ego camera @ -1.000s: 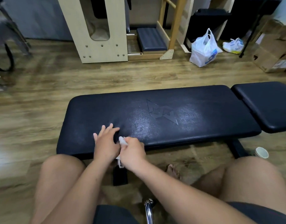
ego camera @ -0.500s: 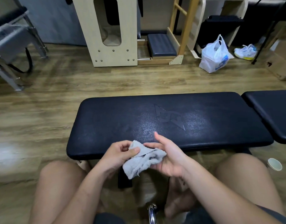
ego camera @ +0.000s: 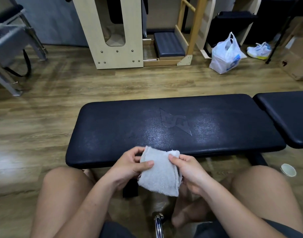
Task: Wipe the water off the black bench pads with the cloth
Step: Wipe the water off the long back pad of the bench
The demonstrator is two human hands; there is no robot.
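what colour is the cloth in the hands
The cloth is light grey, almost white, terry; seen best in the head view.

The cloth (ego camera: 160,174) is white, the bench pads (ego camera: 113,127) black.

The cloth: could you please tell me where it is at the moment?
In the head view the cloth sits low and central, held between the left hand and right hand at the near edge of the long bench pad.

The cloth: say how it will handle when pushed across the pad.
Probably floppy: the cloth droops below where left hand and right hand pinch it. Likely light: mere pinches carry it. Its fuzzy pile should drag, not slide.
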